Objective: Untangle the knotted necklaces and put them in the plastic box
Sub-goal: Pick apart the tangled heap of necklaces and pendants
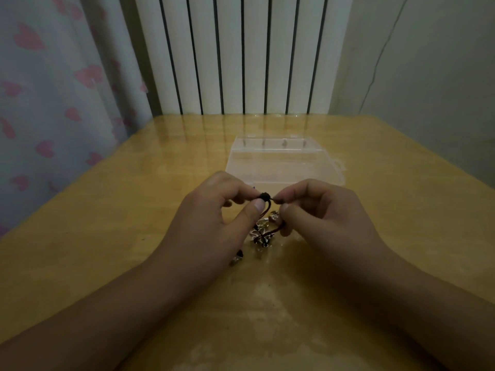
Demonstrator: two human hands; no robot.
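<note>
A dark cord necklace with silver charms (pixel 262 234) hangs between my hands, just above the wooden table (pixel 107 223). My left hand (pixel 214 218) pinches a dark knot (pixel 265 196) in the cord between thumb and forefinger. My right hand (pixel 318 212) pinches the cord right beside that knot, and its lower fingers hold another stretch of cord. The charms dangle below and touch the table. A clear plastic box (pixel 284 162) sits behind my hands; I cannot tell whether its lid is open.
A white ribbed radiator (pixel 241 54) stands behind the table's far edge. A curtain with pink hearts (pixel 53 89) hangs at the left. A plain wall (pixel 428 76) is at the right. A small metal piece (pixel 235 259) lies under my left wrist.
</note>
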